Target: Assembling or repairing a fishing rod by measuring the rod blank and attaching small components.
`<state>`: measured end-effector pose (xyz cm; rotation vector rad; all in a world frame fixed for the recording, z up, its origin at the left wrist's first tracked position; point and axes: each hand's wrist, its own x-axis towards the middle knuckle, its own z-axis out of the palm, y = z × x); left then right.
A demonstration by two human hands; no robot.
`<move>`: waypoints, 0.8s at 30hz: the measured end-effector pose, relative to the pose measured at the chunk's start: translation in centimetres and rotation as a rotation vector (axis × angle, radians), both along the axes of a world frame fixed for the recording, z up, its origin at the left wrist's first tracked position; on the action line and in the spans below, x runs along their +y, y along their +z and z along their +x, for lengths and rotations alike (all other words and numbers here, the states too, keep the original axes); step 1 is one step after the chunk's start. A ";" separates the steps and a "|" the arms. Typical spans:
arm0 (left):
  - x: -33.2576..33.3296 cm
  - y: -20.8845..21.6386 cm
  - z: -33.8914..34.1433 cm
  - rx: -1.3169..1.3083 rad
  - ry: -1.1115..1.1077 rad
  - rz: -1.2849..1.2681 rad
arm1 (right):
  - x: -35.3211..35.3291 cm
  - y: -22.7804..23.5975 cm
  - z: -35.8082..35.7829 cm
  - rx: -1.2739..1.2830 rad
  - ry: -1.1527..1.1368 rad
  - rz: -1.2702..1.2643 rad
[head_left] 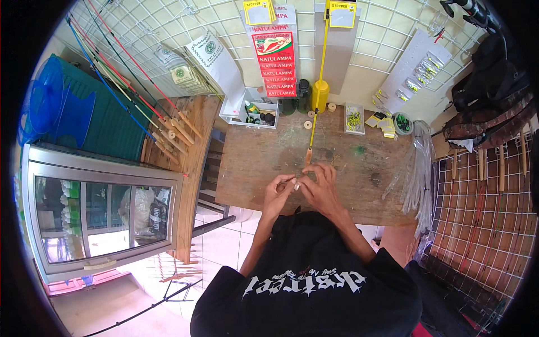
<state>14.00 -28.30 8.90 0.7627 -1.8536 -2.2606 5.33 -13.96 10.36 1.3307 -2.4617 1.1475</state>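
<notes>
The wooden tabletop point(247, 168) carries a white box point(252, 123) of bottles and dark jars, a smaller white tray point(355, 133) of yellow-green pieces, and a round tub point(403, 132) with green contents. Bare wood reaches its left edge; clear plastic sleeves point(418, 168) crowd the right. A yellow rod point(314, 126) runs back from just beyond the left hand point(279, 189) and right hand point(321, 186), fingers bent, tips close together, their grip too small to tell.
</notes>
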 end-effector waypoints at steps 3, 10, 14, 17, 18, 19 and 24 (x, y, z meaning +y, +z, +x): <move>-0.4 -0.2 0.2 0.038 -0.081 0.024 | -0.1 -0.3 -0.1 0.026 -0.051 -0.006; -0.3 -0.8 0.5 0.064 -0.273 0.061 | 0.0 -0.4 -0.7 0.088 -0.124 -0.043; 0.0 -1.6 0.5 0.059 -0.271 -0.007 | -0.1 -1.0 -0.8 -0.154 -0.147 -0.238; 0.1 -2.2 0.6 0.024 -0.282 -0.103 | -0.3 -3.0 -1.5 -0.352 -0.183 -0.421; 0.1 -2.4 0.7 -0.002 -0.290 -0.136 | -0.5 -3.4 -1.8 -0.438 -0.198 -0.496; 0.1 -2.8 0.8 -0.001 -0.288 -0.137 | -0.3 -3.7 -2.0 -0.438 -0.197 -0.497; 0.2 -6.3 0.8 0.077 -0.219 -0.100 | 0.1 -5.5 -1.8 -0.793 -0.119 -0.301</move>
